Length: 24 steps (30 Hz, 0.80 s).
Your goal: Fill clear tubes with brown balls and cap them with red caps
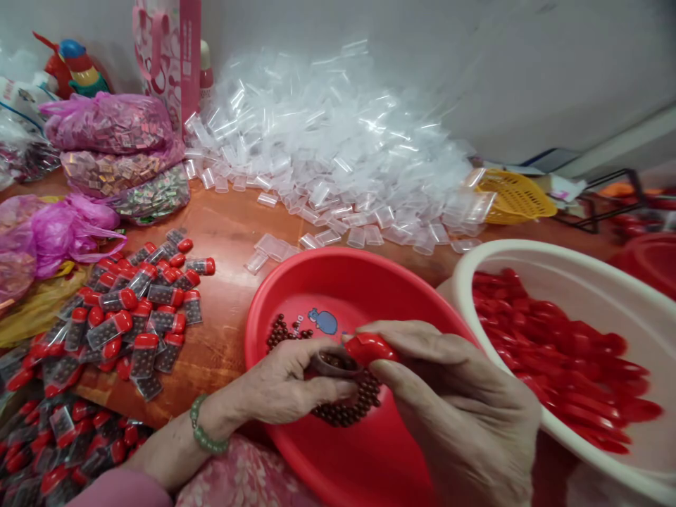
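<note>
My left hand point(296, 384), with a green bead bracelet on the wrist, grips a small clear plastic tube point(335, 362) that has brown beads inside. Its open mouth faces up and to the right. Between thumb and fingers of my right hand point(459, 401) is a red cap point(372, 347), its edge right at the tube's mouth; I cannot tell whether they touch. Both hands are above a red basin point(406, 282). Loose brown beads point(348, 408) lie in the basin beneath the hands, partly covered by them.
Clear empty tubes point(338, 155) are heaped at the back. A white basin point(560, 264) of red caps point(560, 352) stands right. Capped bead-filled tubes point(142, 310) pile up left, near pink plastic bags point(110, 127). A yellow basket point(515, 197) sits at the back right.
</note>
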Motion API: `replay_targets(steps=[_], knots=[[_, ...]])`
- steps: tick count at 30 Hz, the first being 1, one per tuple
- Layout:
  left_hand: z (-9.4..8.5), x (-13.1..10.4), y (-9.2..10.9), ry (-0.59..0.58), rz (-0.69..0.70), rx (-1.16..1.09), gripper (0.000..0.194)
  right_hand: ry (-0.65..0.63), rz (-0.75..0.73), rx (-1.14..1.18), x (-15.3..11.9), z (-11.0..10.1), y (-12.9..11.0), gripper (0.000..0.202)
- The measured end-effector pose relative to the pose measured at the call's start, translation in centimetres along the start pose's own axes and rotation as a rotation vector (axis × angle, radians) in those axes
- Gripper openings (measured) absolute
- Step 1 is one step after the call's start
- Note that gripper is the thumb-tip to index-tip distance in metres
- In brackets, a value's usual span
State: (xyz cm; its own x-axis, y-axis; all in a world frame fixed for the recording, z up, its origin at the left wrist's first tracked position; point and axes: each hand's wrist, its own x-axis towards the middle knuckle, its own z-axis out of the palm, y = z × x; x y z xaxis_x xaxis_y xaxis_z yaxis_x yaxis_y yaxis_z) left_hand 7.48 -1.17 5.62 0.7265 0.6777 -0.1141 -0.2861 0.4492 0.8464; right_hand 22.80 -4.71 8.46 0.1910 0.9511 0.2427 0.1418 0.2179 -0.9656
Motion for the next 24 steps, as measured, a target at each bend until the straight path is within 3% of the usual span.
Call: replay_targets(steps=[9,14,17,19,22,24], knots=[[-0.4,-0.2,-0.4,-0.047,-0.033,-0.068,0.038,-0.152,-0.132,-0.164,0.1,0.9,0.3,0.022],[-0.6,-0.2,-0.7,-0.057,-0.063,-0.051,0.048,-0.173,-0.136,-0.23,-0.2,0.6,1.0,0.022],[-0.8,-0.1,-0.6,-0.052,-0.089,-0.051,0.053,-0.231,-0.25,-0.35,-0.3,0.0,1.6,0.028],[-1.0,0.0,-0.7,-0.044,-0.103,-0.045,0.052,-0.297,-0.37,-0.511,-0.1,-0.3,1.9,0.037],[-1.3,0.1,-0.9,-0.047,-0.101,-0.041,0.051,-0.38,-0.513,-0.752,0.3,-0.4,2.2,0.068],[-1.4,0.3,-1.0,-0.042,-0.121,-0.06,0.053,-0.407,-0.578,-0.842,0.6,-0.2,2.2,0.074]])
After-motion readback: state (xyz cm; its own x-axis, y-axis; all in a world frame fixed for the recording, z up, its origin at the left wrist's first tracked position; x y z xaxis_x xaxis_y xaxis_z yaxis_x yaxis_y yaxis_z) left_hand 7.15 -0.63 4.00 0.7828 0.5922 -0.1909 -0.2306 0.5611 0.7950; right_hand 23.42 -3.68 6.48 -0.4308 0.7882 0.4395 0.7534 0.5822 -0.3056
